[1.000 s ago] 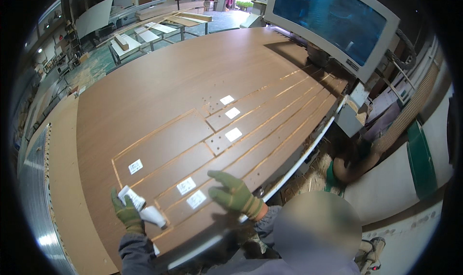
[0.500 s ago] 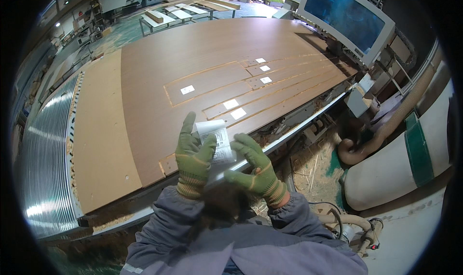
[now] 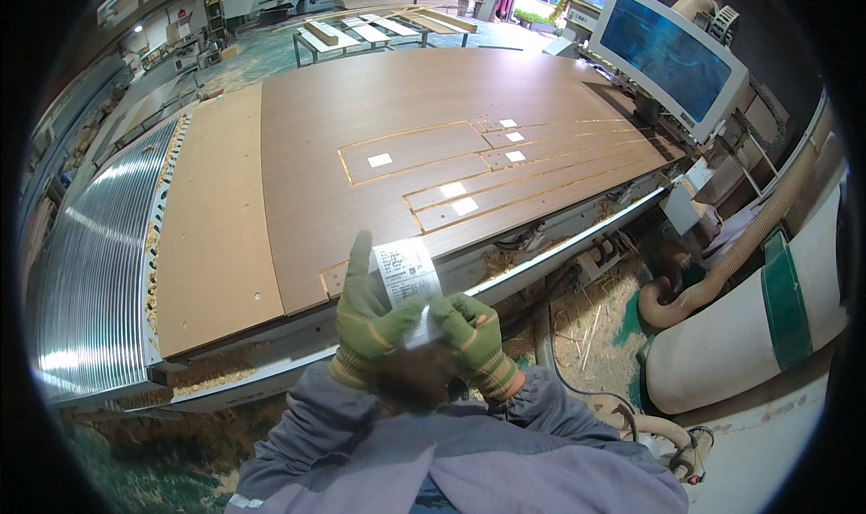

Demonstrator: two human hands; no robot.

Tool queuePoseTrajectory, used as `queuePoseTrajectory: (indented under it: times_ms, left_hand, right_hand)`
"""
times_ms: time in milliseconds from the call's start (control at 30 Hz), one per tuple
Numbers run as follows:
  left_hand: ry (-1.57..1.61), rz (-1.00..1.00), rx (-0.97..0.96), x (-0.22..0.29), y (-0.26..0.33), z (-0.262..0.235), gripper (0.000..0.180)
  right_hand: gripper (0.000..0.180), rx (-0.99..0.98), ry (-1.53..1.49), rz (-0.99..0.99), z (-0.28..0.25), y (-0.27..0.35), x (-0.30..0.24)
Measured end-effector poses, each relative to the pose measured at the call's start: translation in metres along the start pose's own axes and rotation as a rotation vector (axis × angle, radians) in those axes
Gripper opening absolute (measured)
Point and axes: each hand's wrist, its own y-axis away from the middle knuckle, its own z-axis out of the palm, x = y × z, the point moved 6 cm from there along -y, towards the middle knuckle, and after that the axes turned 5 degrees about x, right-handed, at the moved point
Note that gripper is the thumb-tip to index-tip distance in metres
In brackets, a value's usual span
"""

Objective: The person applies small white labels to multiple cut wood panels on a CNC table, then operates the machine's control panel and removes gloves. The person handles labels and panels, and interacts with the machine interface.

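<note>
A strip of white printed labels [image 3: 406, 269] stands up between my hands, close to my chest. My left hand [image 3: 363, 323], in a green knit glove, grips its left side with the thumb across the lower part and the index finger pointing up. My right hand [image 3: 474, 335], gloved alike, pinches the lower right end of the strip, fingers curled in. Just beyond lies a large brown wood panel [image 3: 379, 90] with routed outlines full of yellowish dust. White labels sit on the cut pieces, among them one on the left [image 3: 380, 160] and one nearer me [image 3: 465, 206].
A paler board [image 3: 212, 234] and a ribbed metal roller bed [image 3: 104, 270] lie to the left. A monitor [image 3: 667, 59] stands at the far right, above a bent hose [image 3: 722, 243] and a white bag with a green band [image 3: 722, 352]. Sawdust covers the floor.
My right hand has moved in from beside the strip, its spread fingers closing on the lower end. The strip now stands more upright and flatter. The whole view has shifted slightly.
</note>
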Motion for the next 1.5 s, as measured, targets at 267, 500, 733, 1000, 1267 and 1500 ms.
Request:
queuePoseTrajectory:
  times_ms: [267,500,733,1000,1267,1500]
  left_hand:
    - [-0.055,-0.101,-0.109,-0.014,-0.015,0.020,0.098]
    - [-0.140,-0.186,-0.102,-0.017,-0.004,0.038,0.082]
    - [-0.482,-0.160,-0.216,-0.035,-0.008,0.035,0.077]
    - [-0.786,-0.134,-0.273,-0.032,-0.009,0.036,0.067]
    - [-0.823,-0.009,-0.271,-0.026,-0.013,0.039,0.045]
    - [-0.802,0.282,-0.097,-0.026,-0.018,0.026,0.020]
  right_hand:
    - [0.045,0.264,0.349,-0.598,-0.057,-0.016,-0.069]
    - [0.046,-0.126,0.452,-0.732,-0.054,-0.042,-0.069]
    - [0.031,-0.176,0.411,-0.530,-0.064,-0.037,-0.047]
    - [0.029,-0.248,0.324,-0.306,-0.071,-0.036,-0.030]
    - [0.023,-0.110,0.254,-0.557,-0.078,-0.029,-0.049]
    - [0.044,-0.054,0.236,-0.635,-0.076,-0.027,-0.045]
